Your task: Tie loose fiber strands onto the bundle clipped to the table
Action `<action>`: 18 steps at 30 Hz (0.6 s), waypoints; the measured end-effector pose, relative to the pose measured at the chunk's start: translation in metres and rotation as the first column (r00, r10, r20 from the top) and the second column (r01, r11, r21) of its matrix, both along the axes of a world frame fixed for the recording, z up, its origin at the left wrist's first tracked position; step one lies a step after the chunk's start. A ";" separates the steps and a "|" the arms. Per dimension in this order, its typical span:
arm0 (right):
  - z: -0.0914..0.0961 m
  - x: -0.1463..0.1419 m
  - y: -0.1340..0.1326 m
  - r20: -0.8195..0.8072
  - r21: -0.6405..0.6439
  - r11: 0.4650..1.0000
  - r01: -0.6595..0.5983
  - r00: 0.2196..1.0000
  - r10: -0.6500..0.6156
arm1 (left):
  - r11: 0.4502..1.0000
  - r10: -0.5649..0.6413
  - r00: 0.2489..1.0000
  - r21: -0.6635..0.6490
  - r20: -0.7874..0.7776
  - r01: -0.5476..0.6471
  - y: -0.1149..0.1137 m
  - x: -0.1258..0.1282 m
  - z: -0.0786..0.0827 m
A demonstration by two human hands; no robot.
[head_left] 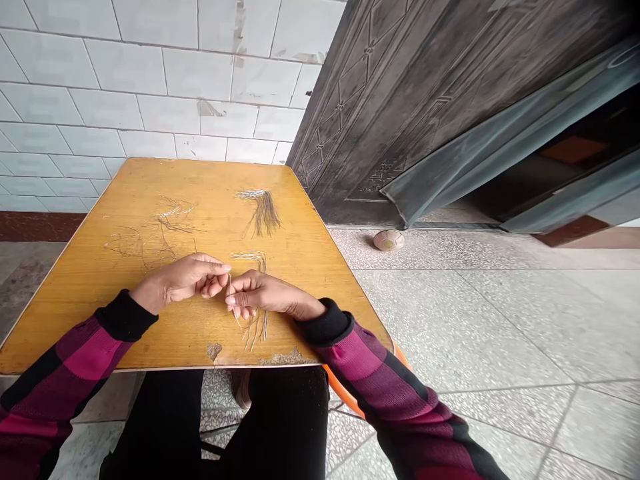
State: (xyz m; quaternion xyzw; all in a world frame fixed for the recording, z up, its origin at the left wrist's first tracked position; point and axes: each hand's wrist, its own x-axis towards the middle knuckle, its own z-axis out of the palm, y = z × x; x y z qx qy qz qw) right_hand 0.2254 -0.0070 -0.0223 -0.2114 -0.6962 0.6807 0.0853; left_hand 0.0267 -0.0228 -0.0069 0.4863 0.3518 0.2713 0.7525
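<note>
A: Item under inspection?

B: 1 thin wire [230,282], spanning the short gap between the 2 hands. Its visible stretch runs from the left fingertips to the right; whether it stands or slants, I cannot tell from here.

A: State of hands?

B: Left hand [190,279]: pinching the wire's farther part. Right hand [265,293]: pinching it lower, nearer the person. Neither has let go.

A: Surroundings?

B: A bent wire bundle [250,255] passes behind the right hand, the nearer of the 2; contact unclear. Farther off lies a second bundle [267,210]; beyond the left hand, a loose tangle [143,248]. All rest on a yellow table [70,327], its near edge chipped.

A: Beyond that?

B: Tiled wall [150,67], dark door [360,120].
</note>
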 end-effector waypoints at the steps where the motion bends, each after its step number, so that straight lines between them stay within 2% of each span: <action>1: -0.001 0.000 0.000 0.011 -0.006 1.000 -0.019 1.000 0.020 | 1.000 -0.007 1.000 -0.008 0.008 0.007 0.000 0.001 0.000; 3: -0.003 -0.001 0.002 0.005 -0.026 1.000 0.005 1.000 -0.005 | 0.999 0.019 0.998 -0.028 0.052 -0.017 0.000 0.002 0.000; 4: -0.004 -0.001 0.004 -0.020 -0.029 0.997 0.069 0.997 -0.069 | 0.997 0.064 0.994 -0.044 0.084 -0.060 0.001 0.002 0.000; 5: -0.005 0.000 0.006 -0.060 -0.020 0.985 0.174 0.983 -0.175 | 0.990 0.129 0.984 -0.067 0.121 -0.122 0.001 0.002 0.001; 6: -0.005 0.001 0.009 -0.112 0.009 0.949 0.316 0.943 -0.313 | 0.976 0.210 0.965 -0.096 0.158 -0.196 0.002 0.001 0.002; 7: -0.004 0.004 0.011 -0.177 0.066 0.877 0.476 0.871 -0.459 | 0.954 0.293 0.937 -0.128 0.190 -0.273 0.003 0.001 0.003; 8: -0.003 0.006 0.013 -0.253 0.155 0.762 0.629 0.771 -0.585 | 0.926 0.371 0.903 -0.160 0.217 -0.342 0.005 0.000 0.004; 9: -0.001 0.010 0.014 -0.338 0.269 0.605 0.750 0.662 -0.669 | 0.897 0.436 0.868 -0.188 0.237 -0.399 0.006 -0.001 0.005; 10: 0.002 0.013 0.013 -0.428 0.396 0.424 0.814 0.572 -0.700 | 0.872 0.485 0.838 -0.210 0.251 -0.442 0.006 -0.001 0.005; 11: 0.004 0.015 0.012 -0.502 0.523 0.252 0.814 0.533 -0.681 | 0.852 0.519 0.814 -0.226 0.260 -0.471 0.007 0.000 0.005; 12: 0.006 0.017 0.009 -0.544 0.640 0.112 0.760 0.551 -0.633 | 0.839 0.541 0.798 -0.237 0.266 -0.490 0.007 0.000 0.005; 13: 0.007 0.017 0.006 -0.541 0.742 0.017 0.670 0.614 -0.574 | 0.831 0.553 0.788 -0.244 0.270 -0.500 0.007 0.001 0.005; 14: 0.007 0.017 0.003 -0.504 0.824 -0.046 0.565 0.692 -0.518 | 0.827 0.559 0.783 -0.249 0.272 -0.504 0.006 0.003 0.004; 16: 0.006 0.013 -0.002 -0.401 0.914 -0.127 0.386 0.808 -0.432 | 0.823 0.565 0.778 -0.260 0.274 -0.505 0.004 0.006 0.003; 18: 0.004 0.008 -0.004 -0.328 0.944 -0.175 0.280 0.857 -0.397 | 0.816 0.575 0.766 -0.270 0.287 -0.511 0.001 0.010 0.003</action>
